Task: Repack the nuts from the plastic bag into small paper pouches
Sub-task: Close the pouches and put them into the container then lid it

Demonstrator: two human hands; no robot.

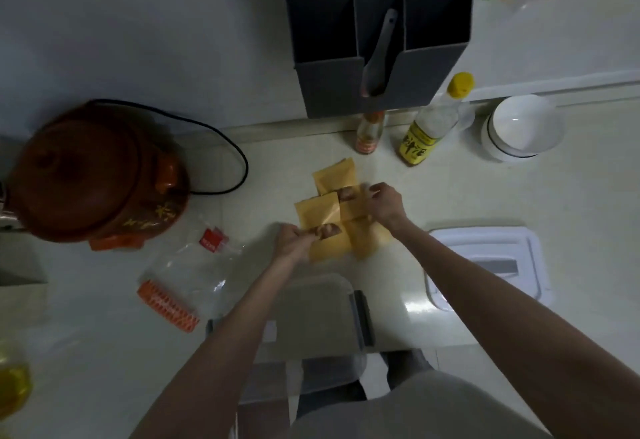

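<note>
Several small yellow paper pouches (317, 211) lie in a loose pile on the white counter (104, 317). My left hand (294, 239) pinches the near edge of a pouch at the front of the pile. At the far side, my right hand (384, 201) grips another pouch between thumb and fingers. A clear plastic bag (194, 272) with an orange strip along its bottom edge and a red label lies flat to the left of the pile. No nuts show in it.
A brown clay pot (90, 175) with a black cord stands at the left. Two bottles (429, 123) and a white bowl (523, 127) stand behind the pile. A grey divided box (377, 36) holds a spoon. A clear container (311, 314) and a white lid (485, 265) lie near me.
</note>
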